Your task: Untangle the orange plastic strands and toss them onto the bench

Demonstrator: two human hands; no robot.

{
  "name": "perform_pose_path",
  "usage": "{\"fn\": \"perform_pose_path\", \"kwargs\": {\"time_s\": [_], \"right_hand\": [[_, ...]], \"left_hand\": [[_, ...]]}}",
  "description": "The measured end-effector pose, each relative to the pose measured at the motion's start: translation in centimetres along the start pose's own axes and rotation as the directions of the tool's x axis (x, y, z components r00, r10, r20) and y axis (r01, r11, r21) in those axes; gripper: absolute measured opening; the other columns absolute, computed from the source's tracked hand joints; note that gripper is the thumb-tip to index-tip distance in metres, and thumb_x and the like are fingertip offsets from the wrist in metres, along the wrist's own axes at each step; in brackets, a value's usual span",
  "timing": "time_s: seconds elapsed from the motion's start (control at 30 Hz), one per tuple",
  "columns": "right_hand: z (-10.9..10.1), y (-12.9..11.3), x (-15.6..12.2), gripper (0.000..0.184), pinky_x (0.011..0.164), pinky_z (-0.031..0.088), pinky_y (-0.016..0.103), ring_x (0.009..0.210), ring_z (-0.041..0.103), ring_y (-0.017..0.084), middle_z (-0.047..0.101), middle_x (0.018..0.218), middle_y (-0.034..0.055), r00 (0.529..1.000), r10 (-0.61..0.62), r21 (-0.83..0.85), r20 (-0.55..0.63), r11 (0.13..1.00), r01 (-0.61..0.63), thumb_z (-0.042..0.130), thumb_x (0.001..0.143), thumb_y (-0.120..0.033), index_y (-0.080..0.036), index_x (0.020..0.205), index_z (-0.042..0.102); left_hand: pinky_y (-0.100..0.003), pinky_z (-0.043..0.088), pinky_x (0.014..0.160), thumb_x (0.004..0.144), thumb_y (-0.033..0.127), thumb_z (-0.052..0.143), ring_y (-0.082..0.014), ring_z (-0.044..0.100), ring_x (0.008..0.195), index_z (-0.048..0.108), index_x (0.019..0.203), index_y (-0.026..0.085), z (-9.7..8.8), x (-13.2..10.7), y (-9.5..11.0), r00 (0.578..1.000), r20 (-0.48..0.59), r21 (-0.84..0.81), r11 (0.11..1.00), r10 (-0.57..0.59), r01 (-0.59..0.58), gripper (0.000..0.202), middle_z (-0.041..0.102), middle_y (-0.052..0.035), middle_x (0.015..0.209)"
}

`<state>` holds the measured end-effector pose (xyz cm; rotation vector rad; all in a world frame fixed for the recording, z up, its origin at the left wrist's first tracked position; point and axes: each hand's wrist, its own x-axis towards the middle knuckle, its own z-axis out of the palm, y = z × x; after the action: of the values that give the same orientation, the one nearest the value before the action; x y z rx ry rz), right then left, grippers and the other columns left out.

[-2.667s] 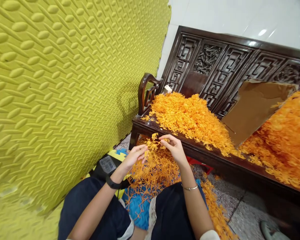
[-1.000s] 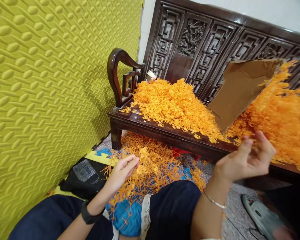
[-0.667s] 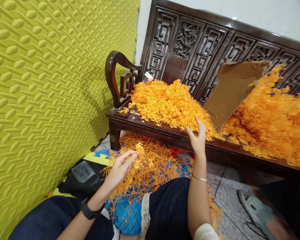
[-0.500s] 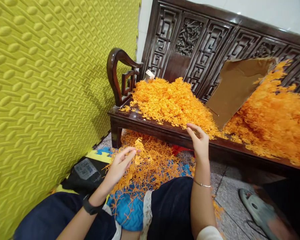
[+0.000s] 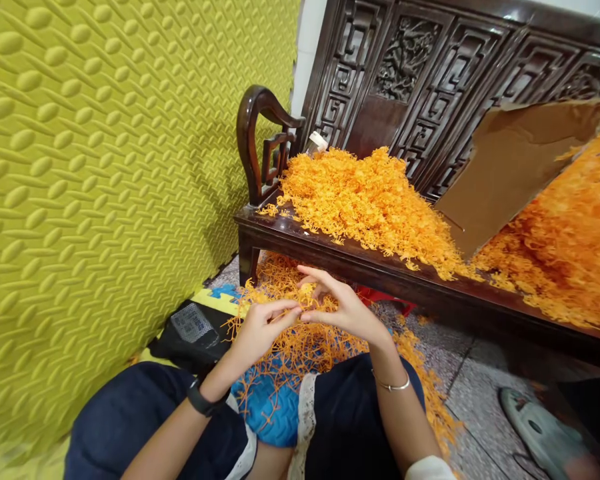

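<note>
My left hand (image 5: 261,325) and my right hand (image 5: 339,308) meet in front of my knees, fingertips pinched together on a small orange plastic piece (image 5: 306,301). Below them lies a tangle of thin orange plastic stalks (image 5: 300,347) spread over a blue cushion (image 5: 270,410) on the floor. A black watch sits on my left wrist and a thin bracelet on my right one.
A dark carved wooden bench (image 5: 380,267) stands ahead, heaped with orange plastic pieces (image 5: 370,200) on both sides of a leaning cardboard sheet (image 5: 515,160). A yellow embossed foam wall (image 5: 105,167) fills the left. A black bag (image 5: 190,333) lies by it, a grey slipper (image 5: 540,427) at right.
My right hand came back from the bench pile on the right to meet my left hand, which kept its orange piece. The view swung right and back.
</note>
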<state>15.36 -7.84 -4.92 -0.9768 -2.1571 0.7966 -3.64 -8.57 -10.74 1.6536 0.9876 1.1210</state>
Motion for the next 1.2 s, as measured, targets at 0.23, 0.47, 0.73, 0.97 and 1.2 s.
{"fn": "perform_pose_path", "kwargs": {"time_s": [0.23,0.47,0.73,0.97,1.2], "right_hand": [[0.2,0.1,0.2,0.025,0.079,0.047,0.031,0.087,0.059,0.015,0.066,0.099,0.0035,0.996,-0.063,0.053,-0.065,0.996,0.067,0.059,0.087,-0.032,-0.026,0.110,0.066],[1.4,0.1,0.5,0.011,0.056,0.044,0.023,0.062,0.055,0.011,0.064,0.078,0.0015,0.915,0.038,0.192,-0.401,0.981,0.043,0.062,0.083,-0.025,-0.022,0.087,0.072],[-0.1,-0.1,-0.1,0.013,0.049,0.040,0.022,0.055,0.048,0.009,0.059,0.070,0.0007,0.745,0.078,0.189,-0.663,0.980,0.066,0.064,0.082,-0.028,-0.019,0.074,0.069],[0.5,0.1,0.1,0.011,0.045,0.036,0.021,0.051,0.044,0.008,0.058,0.067,0.0001,0.598,0.199,0.339,-0.776,0.932,0.129,0.068,0.077,-0.030,-0.019,0.074,0.069],[0.6,-0.2,0.2,0.019,0.046,0.036,0.021,0.052,0.042,0.007,0.060,0.076,0.0027,0.496,0.282,0.389,-0.821,0.913,0.125,0.068,0.073,-0.036,-0.018,0.072,0.063]], "left_hand": [[-0.023,0.024,0.046,0.075,0.040,0.067,-0.0090,0.033,0.047,0.071,0.081,0.014,0.5,-0.4,0.9,0.994,0.075,-0.142,0.985,-0.084,0.094,0.026,0.051,0.0028,0.052],[-0.021,0.030,0.049,0.071,0.042,0.071,-0.0084,0.042,0.052,0.065,0.073,0.013,1.7,-0.6,1.0,0.985,0.077,-0.385,0.907,-0.155,0.172,0.029,0.056,0.0007,0.062],[-0.023,0.011,0.042,0.068,0.052,0.070,-0.0038,0.020,0.041,0.061,0.066,0.013,3.0,-1.1,1.3,0.950,0.213,-0.486,0.818,-0.230,0.307,0.041,0.038,0.0070,0.047],[-0.024,0.012,0.042,0.069,0.052,0.069,-0.0060,0.023,0.043,0.063,0.064,0.015,2.8,-1.2,2.0,0.958,0.173,-0.452,0.846,-0.227,0.282,0.037,0.040,0.0052,0.046],[-0.023,0.014,0.043,0.070,0.051,0.068,-0.0062,0.027,0.046,0.063,0.064,0.014,3.0,-1.2,2.5,0.960,0.186,-0.446,0.852,-0.210,0.273,0.038,0.049,0.0019,0.055]]}}
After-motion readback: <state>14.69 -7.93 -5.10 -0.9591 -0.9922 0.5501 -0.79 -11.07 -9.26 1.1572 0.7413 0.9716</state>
